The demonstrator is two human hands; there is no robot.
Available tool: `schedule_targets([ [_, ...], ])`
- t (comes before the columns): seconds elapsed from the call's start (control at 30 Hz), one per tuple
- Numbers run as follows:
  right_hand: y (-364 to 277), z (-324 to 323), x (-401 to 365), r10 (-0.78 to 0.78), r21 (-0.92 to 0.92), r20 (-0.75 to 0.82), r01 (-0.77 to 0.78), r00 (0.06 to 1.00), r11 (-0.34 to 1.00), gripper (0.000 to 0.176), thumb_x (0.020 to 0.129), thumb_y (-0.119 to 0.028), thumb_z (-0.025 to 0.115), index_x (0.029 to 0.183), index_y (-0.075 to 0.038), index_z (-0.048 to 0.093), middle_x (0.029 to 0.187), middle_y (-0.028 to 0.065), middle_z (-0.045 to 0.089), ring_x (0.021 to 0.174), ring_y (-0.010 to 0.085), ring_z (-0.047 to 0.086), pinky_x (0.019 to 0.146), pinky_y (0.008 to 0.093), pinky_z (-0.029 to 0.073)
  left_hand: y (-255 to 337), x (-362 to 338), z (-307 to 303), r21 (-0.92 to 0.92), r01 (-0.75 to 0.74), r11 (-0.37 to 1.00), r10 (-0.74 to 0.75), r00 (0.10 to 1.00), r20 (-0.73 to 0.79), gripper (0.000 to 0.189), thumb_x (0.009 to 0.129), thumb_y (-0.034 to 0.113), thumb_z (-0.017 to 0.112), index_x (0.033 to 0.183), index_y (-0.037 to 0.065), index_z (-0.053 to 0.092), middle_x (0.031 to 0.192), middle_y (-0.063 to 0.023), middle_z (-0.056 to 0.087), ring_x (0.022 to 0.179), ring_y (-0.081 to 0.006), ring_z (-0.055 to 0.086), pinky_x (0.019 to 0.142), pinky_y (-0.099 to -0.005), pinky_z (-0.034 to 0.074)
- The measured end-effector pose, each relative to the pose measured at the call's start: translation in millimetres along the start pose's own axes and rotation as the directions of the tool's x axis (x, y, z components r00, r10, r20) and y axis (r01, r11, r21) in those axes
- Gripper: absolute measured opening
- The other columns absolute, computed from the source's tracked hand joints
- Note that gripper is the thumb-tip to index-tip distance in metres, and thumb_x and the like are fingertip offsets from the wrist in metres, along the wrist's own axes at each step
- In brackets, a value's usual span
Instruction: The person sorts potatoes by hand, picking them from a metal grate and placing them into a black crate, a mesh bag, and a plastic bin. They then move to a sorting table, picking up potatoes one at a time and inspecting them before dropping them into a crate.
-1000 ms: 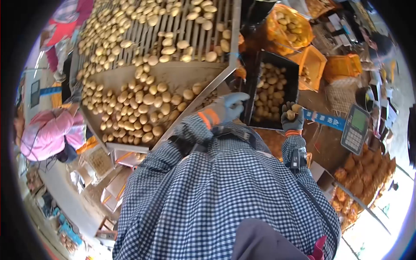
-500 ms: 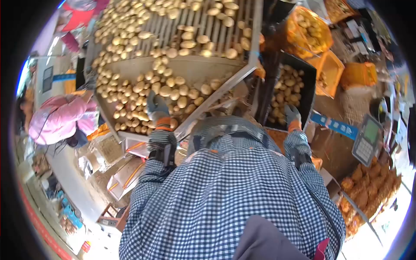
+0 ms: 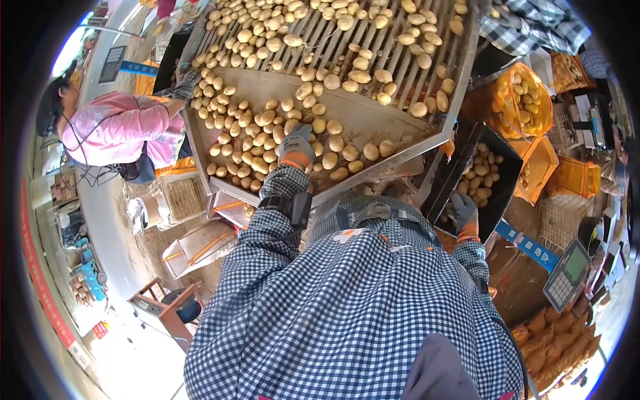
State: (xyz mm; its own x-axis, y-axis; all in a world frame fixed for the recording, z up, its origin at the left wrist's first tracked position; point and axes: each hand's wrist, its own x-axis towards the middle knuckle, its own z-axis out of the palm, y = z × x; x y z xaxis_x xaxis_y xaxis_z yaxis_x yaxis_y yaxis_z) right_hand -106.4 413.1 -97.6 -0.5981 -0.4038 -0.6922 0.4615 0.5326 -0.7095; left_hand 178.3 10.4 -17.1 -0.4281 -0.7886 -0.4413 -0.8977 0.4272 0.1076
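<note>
My left hand (image 3: pixel 297 145), in a grey glove with an orange cuff, lies back-up over the loose potatoes (image 3: pixel 257 143) in the metal sorting tray (image 3: pixel 373 120). Its fingers stretch forward among them, the tips partly hidden. At the near end of a black crate (image 3: pixel 508 163) is my right hand (image 3: pixel 465 213), gloved the same way. Its fingers are apart, beside the potatoes (image 3: pixel 481 175) that lie in the crate.
Above the tray, a slatted grader bed (image 3: pixel 320 50) carries more potatoes. A person in pink (image 3: pixel 123 127) reaches a gloved hand to the tray's left edge. Right of the crate stand an orange mesh bag of potatoes (image 3: pixel 523 100), an orange crate (image 3: pixel 537 167) and a scale display (image 3: pixel 567 275).
The view has shifted, with the tray now further right and lower. My left hand has moved farther into the potatoes; my right hand stays at the black crate.
</note>
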Motion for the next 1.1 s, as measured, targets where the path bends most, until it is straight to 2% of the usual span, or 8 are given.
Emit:
schedule_targets([
  [0.17,-54,58,7,-0.220,-0.083,0.038,0.222,0.975,0.971,0.036,0.093,-0.026,0.064,0.119,-0.001,0.065,0.094,0.0051,0.069,0.081,0.0123,0.064,0.071,0.0250,0.051,-18,-2,-12,0.054,-0.153,0.987,0.145,0.981,0.132,0.061,0.079,0.018,0.069,0.137,0.019,0.051,0.142,-0.0097,0.052,0.123,-0.0358,0.055,0.097,-0.0449,0.049],
  [0.23,-79,89,16,-0.386,-0.136,0.073,0.393,0.919,0.909,0.036,0.091,-0.024,0.065,0.117,0.001,0.067,0.097,0.0079,0.071,0.087,0.0145,0.065,0.079,0.0277,0.052,-43,2,6,-0.309,-0.102,0.946,0.119,0.992,0.038,0.052,0.083,0.024,0.068,0.132,0.012,0.055,0.120,-0.0114,0.063,0.110,-0.0248,0.062,0.089,-0.0365,0.051],
  [0.33,-140,137,17,-0.547,-0.286,0.163,0.570,0.821,0.771,0.034,0.089,-0.023,0.066,0.114,0.001,0.068,0.099,0.0120,0.072,0.090,0.0154,0.066,0.082,0.0283,0.052,-70,-5,1,-0.947,0.130,0.294,0.038,0.988,0.148,0.040,0.086,0.025,0.066,0.123,0.012,0.060,0.097,-0.0088,0.066,0.076,-0.0185,0.065,0.058,-0.0307,0.053],
  [0.47,-201,203,59,-0.671,-0.406,0.221,0.692,0.708,0.597,0.029,0.088,-0.022,0.067,0.110,-0.002,0.070,0.106,0.0126,0.073,0.096,0.0270,0.070,0.082,0.0341,0.055,-102,-33,3,-0.880,0.227,-0.416,0.150,0.972,0.180,0.038,0.090,0.030,0.059,0.119,0.006,0.057,0.091,-0.0104,0.064,0.076,-0.0230,0.063,0.053,-0.0307,0.051],
  [0.67,-261,298,113,-0.471,-0.860,0.152,0.351,0.869,0.371,0.074,0.088,-0.056,0.059,0.151,-0.023,0.036,0.160,0.0052,0.029,0.148,0.0277,0.025,0.118,0.0423,0.029,-110,-61,2,-0.734,0.330,-0.594,0.196,0.944,0.266,0.040,0.095,0.042,0.055,0.104,0.003,0.060,0.082,-0.0118,0.064,0.064,-0.0244,0.062,0.053,-0.0354,0.053],
  [0.8,-263,342,80,-0.421,-0.921,0.221,0.330,0.879,0.206,0.074,0.088,-0.060,0.056,0.150,-0.022,0.038,0.158,0.0050,0.033,0.146,0.0302,0.028,0.117,0.0513,0.027,-109,-61,-8,-0.783,0.336,-0.523,0.129,0.940,0.317,0.043,0.098,0.043,0.052,0.101,0.001,0.060,0.079,-0.0120,0.063,0.063,-0.0243,0.060,0.054,-0.0357,0.053],
  [0.87,-242,348,76,-0.327,-0.843,0.537,0.489,0.777,-0.223,0.073,0.089,-0.060,0.056,0.149,-0.022,0.040,0.156,0.0056,0.036,0.144,0.0312,0.031,0.116,0.0510,0.027,-112,-56,-15,-0.727,0.375,-0.575,0.187,0.925,0.330,0.041,0.098,0.040,0.050,0.103,0.000,0.059,0.080,-0.0115,0.063,0.065,-0.0237,0.061,0.055,-0.0353,0.053],
  [1.1,-237,305,65,-0.289,-0.561,0.782,0.826,0.552,0.059,0.056,0.091,-0.049,0.059,0.134,-0.014,0.057,0.140,0.0110,0.055,0.120,0.0323,0.057,0.102,0.0419,0.047,-123,-22,-14,-0.640,0.389,-0.662,0.315,0.920,0.233,0.039,0.100,0.032,0.047,0.115,-0.003,0.055,0.091,-0.0134,0.064,0.075,-0.0250,0.063,0.064,-0.0375,0.055],
])
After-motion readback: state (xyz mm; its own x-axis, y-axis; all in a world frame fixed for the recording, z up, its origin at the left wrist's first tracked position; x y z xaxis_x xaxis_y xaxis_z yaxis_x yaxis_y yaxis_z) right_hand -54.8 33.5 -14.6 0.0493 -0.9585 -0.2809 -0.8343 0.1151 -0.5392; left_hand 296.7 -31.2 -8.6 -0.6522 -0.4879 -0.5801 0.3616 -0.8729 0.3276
